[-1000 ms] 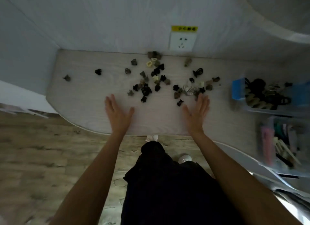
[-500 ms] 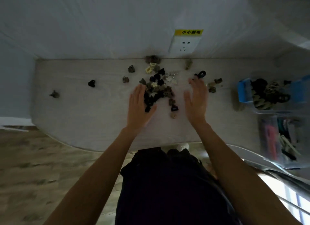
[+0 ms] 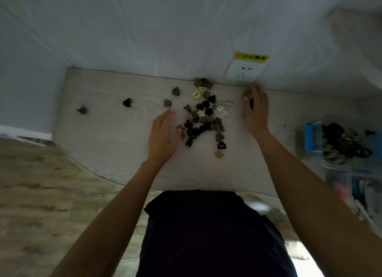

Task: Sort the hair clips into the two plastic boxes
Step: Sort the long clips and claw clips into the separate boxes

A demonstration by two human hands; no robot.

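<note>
From the head view, the left hand [image 3: 163,135] lies flat with straight fingers at nine o'clock of the pile of hair clips [image 3: 201,119] on the table [image 3: 115,136]. The right hand [image 3: 256,111], fingers also straight, is at three o'clock of the pile, touching a small clip [image 3: 246,92] near the wall. The two plastic boxes [image 3: 334,144] stand far at three o'clock, the nearer one blurred.

both forearms are bare to the frame edge; no sleeves, rings or wristwear are seen. the left hand [image 3: 163,135] and right hand [image 3: 256,111] are ungloved. a dark garment [image 3: 206,235] is worn below.
</note>
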